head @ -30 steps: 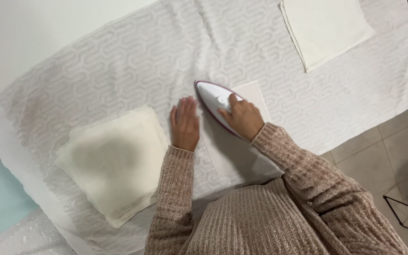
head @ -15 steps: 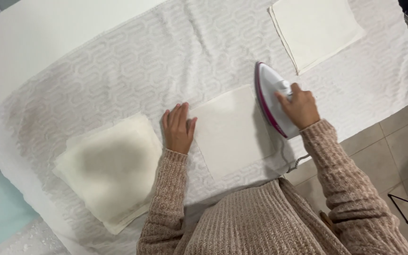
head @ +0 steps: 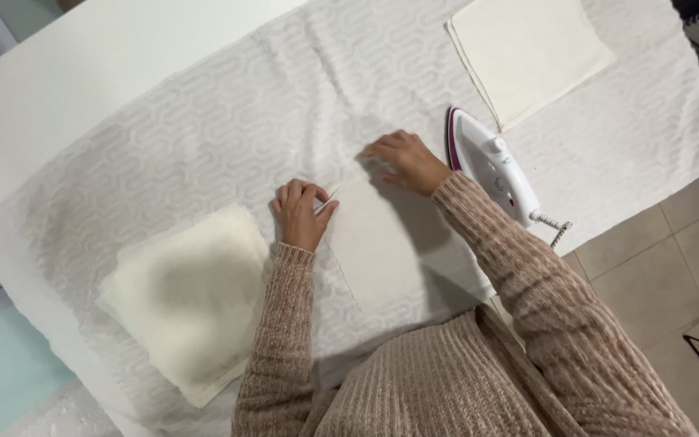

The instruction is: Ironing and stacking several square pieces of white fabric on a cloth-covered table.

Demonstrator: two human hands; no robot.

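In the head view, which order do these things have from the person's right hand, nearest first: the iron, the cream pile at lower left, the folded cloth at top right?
1. Iron, just right of the right hand.
2. Folded cloth, upper right.
3. Cream pile, lower left, beyond the left hand.

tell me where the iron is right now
In the head view the iron rests on the textured white cover, just right of the right hand, below the flat cloth.
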